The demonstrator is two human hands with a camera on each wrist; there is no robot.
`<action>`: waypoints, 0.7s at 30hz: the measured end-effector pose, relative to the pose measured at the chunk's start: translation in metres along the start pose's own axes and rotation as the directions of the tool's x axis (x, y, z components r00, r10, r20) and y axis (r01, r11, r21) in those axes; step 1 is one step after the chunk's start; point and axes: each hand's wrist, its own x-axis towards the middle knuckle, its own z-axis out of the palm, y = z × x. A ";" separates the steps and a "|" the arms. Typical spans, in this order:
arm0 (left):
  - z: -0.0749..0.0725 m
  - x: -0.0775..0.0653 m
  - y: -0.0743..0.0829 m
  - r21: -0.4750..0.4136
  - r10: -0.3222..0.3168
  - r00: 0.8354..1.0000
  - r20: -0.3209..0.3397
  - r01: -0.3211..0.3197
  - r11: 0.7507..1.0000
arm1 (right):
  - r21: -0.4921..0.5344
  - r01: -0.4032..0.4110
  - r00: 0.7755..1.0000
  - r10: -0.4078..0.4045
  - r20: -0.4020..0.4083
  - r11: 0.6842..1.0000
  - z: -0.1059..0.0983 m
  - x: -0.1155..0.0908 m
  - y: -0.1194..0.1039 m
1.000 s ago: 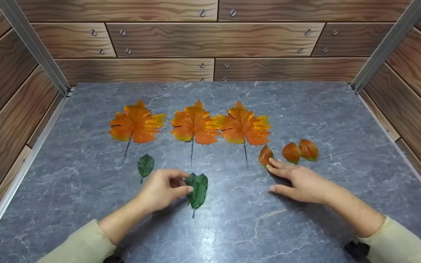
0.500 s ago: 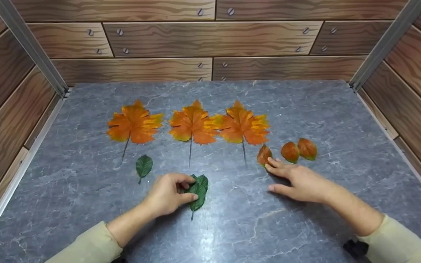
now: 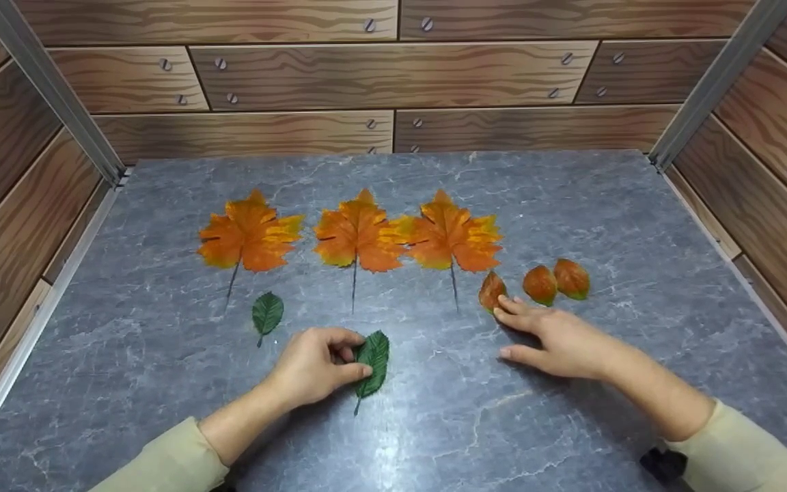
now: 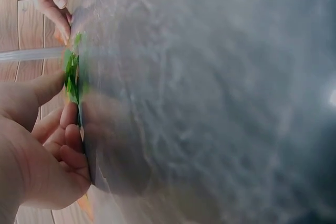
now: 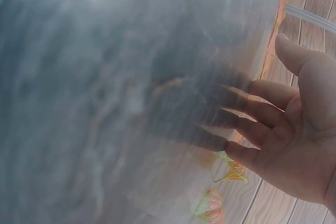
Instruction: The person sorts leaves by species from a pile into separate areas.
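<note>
Toward the table's front in the head view, my left hand pinches a green leaf between thumb and fingers. Its edge hides whatever lies beneath, while the left wrist view shows layered green leaves at the thumb. My right hand lies with fingers straight, fingertips touching the lower edge of a small brown-orange leaf. Two similar leaves, a left one and a right one, lie touching just beyond that hand. A single green leaf rests left of my left hand.
Three orange maple leaves, left, middle and right, lie in a row farther back, stems toward me. The middle and right ones touch. Wood-patterned walls enclose the grey marbled table at back and sides.
My left hand has shifted slightly right and closed onto the green leaves. Their spread-out overlap has narrowed to one visible leaf. My right hand has stayed by the brown-orange leaf.
</note>
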 end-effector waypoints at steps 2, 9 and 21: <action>0.000 -0.001 0.002 0.011 -0.013 1.000 0.004 0.013 1.000 | -0.002 0.003 1.000 -0.003 -0.002 1.000 0.000 0.000 0.000; 0.003 -0.002 0.006 0.068 -0.032 0.999 0.012 0.031 0.997 | 0.001 -0.010 1.000 0.010 0.016 1.000 -0.001 -0.001 -0.001; 0.003 -0.003 0.007 -0.001 0.010 1.000 0.003 -0.010 1.000 | 0.001 -0.013 1.000 0.013 0.018 1.000 -0.001 0.000 -0.001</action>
